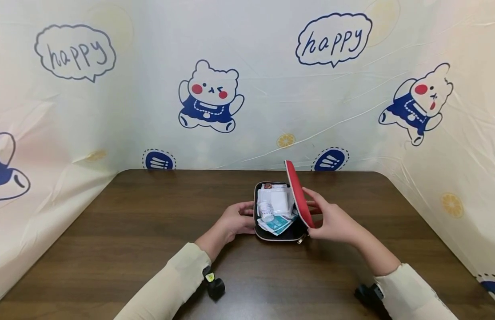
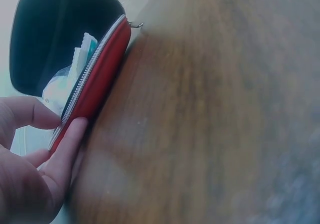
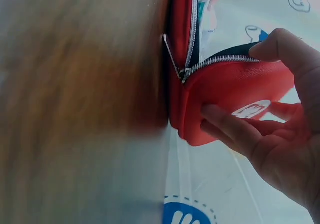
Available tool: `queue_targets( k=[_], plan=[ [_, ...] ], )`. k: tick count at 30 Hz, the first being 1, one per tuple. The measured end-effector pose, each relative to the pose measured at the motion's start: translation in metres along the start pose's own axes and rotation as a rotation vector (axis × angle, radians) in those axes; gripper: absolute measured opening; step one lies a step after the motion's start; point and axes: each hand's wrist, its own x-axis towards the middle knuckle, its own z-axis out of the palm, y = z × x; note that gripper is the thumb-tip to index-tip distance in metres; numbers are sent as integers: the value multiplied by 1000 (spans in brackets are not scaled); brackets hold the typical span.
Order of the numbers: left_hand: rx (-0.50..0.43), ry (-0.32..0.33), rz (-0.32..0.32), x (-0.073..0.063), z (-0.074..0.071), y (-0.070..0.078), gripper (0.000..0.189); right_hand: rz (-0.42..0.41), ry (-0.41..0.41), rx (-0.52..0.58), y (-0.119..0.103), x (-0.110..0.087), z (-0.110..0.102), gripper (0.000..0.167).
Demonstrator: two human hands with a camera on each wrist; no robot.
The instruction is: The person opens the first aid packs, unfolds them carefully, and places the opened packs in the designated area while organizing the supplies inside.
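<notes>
A red zip case [image 1: 300, 195] lies unzipped on the table, its lid tilted steeply up on the right side. Inside its black-lined base are a white packet [image 1: 280, 201], a small white bottle [image 1: 265, 212] and teal-and-white sachets [image 1: 278, 223]. My left hand [image 1: 236, 221] grips the left wall of the base; in the left wrist view, its fingers [image 2: 75, 134] lie against the zippered rim. My right hand [image 1: 334, 221] holds the lid, with the thumb at the zippered edge and fingers [image 3: 235, 129] spread on the red outside, beside a white oval mark [image 3: 251, 108].
The brown wooden table [image 1: 151, 213] extends to both sides of the case. Behind it hangs a pale curtain [image 1: 267, 106] printed with cartoon bears. The metal zip pull [image 1: 301, 240] hangs at the case's front right corner. Each wrist carries a small black camera [image 1: 216, 288].
</notes>
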Motion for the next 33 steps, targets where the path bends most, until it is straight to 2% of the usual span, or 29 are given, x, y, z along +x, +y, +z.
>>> queue_targets(
  k=[6, 10, 14, 17, 19, 21, 27, 33],
  plan=[
    [12, 30, -29, -1, -1, 0, 68, -16, 83, 122, 8, -8, -4, 114],
    [27, 42, -31, -2, 0, 0, 68, -13, 104, 178, 7, -13, -10, 118],
    [40, 45, -25, -3, 1, 1, 68, 27, 127, 199, 1, -20, -22, 99],
    [46, 50, -24, -2, 2, 2, 69, 91, 150, 246, -4, -23, -35, 74],
    [55, 54, -26, -2, 2, 3, 69, 139, 158, 305, -5, -25, -43, 64],
    [60, 59, -31, -3, 2, 4, 69, 176, 150, 349, -3, -26, -50, 61],
    [66, 81, -45, -4, 0, 6, 69, 214, 78, 460, 13, -29, -59, 68],
    [76, 111, -58, -6, -9, 7, 68, 261, 44, 479, 27, -28, -57, 69]
  ],
)
